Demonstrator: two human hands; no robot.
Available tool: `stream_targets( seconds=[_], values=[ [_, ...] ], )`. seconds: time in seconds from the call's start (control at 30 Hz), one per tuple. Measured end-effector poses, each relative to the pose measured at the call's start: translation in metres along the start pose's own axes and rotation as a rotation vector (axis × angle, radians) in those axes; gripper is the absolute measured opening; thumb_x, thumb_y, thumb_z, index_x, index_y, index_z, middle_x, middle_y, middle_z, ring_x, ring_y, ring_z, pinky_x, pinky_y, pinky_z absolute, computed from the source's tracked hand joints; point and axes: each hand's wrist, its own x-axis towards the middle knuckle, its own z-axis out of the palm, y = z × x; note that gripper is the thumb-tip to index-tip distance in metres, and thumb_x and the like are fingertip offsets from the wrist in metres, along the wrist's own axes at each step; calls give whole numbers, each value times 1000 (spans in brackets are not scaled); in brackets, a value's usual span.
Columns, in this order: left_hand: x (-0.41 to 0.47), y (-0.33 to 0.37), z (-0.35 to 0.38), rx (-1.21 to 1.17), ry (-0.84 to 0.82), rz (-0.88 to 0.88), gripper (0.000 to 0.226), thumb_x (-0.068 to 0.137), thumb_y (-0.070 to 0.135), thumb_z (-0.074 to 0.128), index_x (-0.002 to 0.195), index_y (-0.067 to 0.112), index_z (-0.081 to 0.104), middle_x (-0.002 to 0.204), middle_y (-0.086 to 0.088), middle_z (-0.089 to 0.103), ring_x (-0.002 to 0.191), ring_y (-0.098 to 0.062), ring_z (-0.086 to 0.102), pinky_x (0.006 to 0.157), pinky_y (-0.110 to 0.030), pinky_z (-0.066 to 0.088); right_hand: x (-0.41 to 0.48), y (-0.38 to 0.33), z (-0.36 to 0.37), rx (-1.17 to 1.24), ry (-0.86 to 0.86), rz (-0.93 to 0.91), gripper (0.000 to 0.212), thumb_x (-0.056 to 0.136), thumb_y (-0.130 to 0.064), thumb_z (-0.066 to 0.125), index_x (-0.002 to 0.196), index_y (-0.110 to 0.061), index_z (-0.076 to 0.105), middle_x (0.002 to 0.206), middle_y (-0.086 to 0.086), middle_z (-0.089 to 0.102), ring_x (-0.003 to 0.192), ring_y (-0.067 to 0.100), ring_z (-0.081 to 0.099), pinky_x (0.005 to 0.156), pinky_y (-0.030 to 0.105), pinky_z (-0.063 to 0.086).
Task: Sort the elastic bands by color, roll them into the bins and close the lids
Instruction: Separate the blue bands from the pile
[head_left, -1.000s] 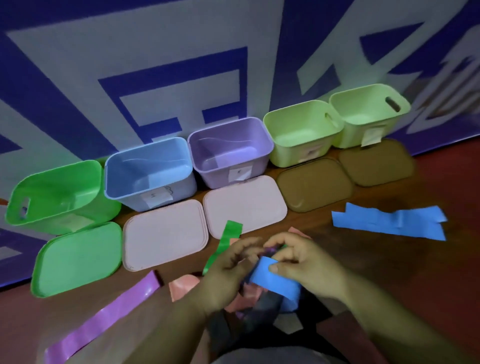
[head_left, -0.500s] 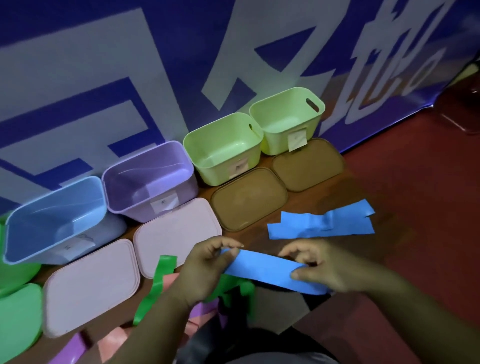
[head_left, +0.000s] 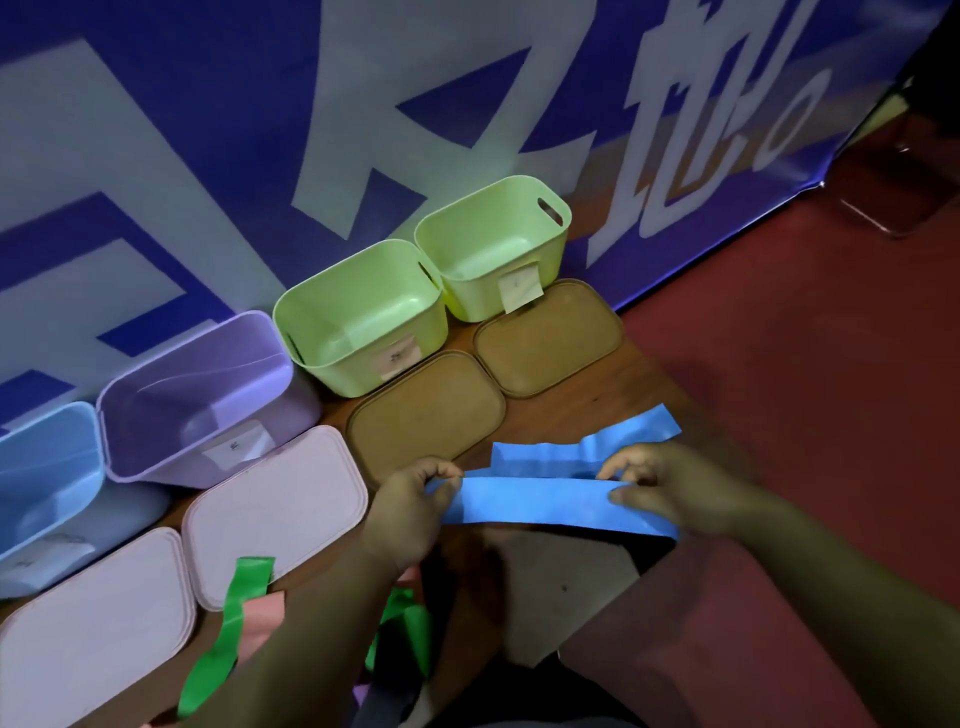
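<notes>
there, the left hand (head_left: 410, 501) and right hand (head_left: 657, 488) pinched a blue band (head_left: 535, 501) flat between them, fingers clamped on its ends, near brown lids (head_left: 426, 415).

Blue band (head_left: 540, 501): folded short between close-set hands a second ago, now drawn out flat at full length. Left hand (head_left: 410, 504) pinches one end and right hand (head_left: 670, 488) the other, now well apart. Band now overlaps the near edge of the loose blue bands (head_left: 587, 452).
</notes>
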Motion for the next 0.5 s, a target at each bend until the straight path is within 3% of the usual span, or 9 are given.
stream_targets(
  seconds=[0.1, 0.17, 0.23, 0.3, 0.4, 0.5],
  values=[
    [21, 5, 21, 53, -43, 30, 21, 90, 12, 65, 77, 28, 67, 81, 13, 69, 77, 6, 60, 75, -21, 45, 12, 16, -19, -97, 103, 47, 18, 82, -24, 77, 94, -35, 71, 72, -12, 65, 61, -7, 57, 62, 10, 41],
    [33, 9, 30, 88, -97, 19, 12, 91, 17, 65, 94, 27, 70, 95, 11, 71, 89, -3, 63, 83, -25, 47, 21, 27, -31, -192, 149, 56, 16, 79, -31, 75, 92, -39, 69, 80, -11, 68, 73, -1, 63, 73, 26, 51],
    [41, 13, 33, 175, -160, 33, 33, 91, 23, 66, 123, 25, 64, 118, 11, 64, 109, -8, 59, 97, -23, 43, 26, 32, -39, -235, 151, 74, 21, 73, -35, 68, 93, -29, 67, 86, -6, 70, 83, 13, 67, 78, 40, 54],
    [44, 12, 31, 254, -162, 64, 50, 88, 28, 68, 136, 26, 55, 125, 14, 55, 117, -7, 52, 103, -23, 38, 27, 32, -39, -316, 157, 102, 33, 70, -43, 62, 101, -30, 63, 98, -6, 70, 95, 17, 67, 80, 41, 54],
    [28, 1, 18, 274, -130, 2, 53, 85, 30, 70, 136, 24, 55, 127, 14, 54, 119, -9, 53, 106, -26, 39, 26, 27, -14, -361, 220, 154, 46, 78, -41, 70, 122, -30, 62, 125, -7, 63, 118, 19, 58, 100, 35, 47],
    [-3, -20, -2, 229, -83, 65, 44, 85, 33, 68, 128, 26, 61, 123, 9, 63, 114, -3, 59, 102, -28, 46, 28, 19, 25, -296, 287, 56, 42, 75, -29, 78, 115, -19, 68, 122, -1, 66, 116, 20, 61, 100, 35, 48]
  ],
)
